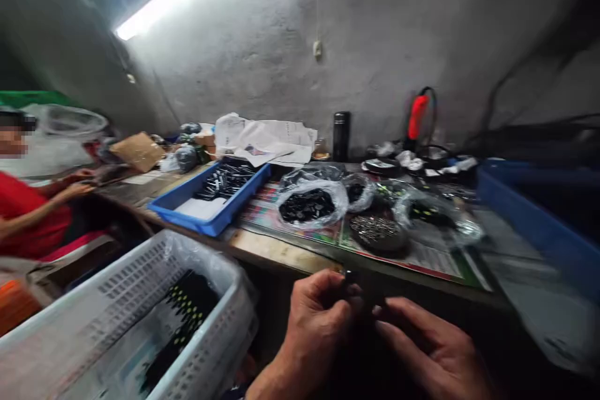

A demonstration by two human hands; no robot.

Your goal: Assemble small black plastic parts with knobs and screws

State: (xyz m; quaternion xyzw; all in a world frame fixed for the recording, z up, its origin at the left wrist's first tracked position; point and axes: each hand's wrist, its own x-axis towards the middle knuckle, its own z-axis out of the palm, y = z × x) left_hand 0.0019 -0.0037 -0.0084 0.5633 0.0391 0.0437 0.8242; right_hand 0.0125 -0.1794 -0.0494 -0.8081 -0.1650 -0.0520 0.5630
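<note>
The left hand [314,331] pinches a small dark part [349,275] at its fingertips, the part's long axis too dim to tell. The right hand [429,344] curls just beside it, its grip unclear.

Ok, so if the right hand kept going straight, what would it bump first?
The right hand would probably meet the small dark piece held in the left hand first, though depth is hard to judge.
</note>
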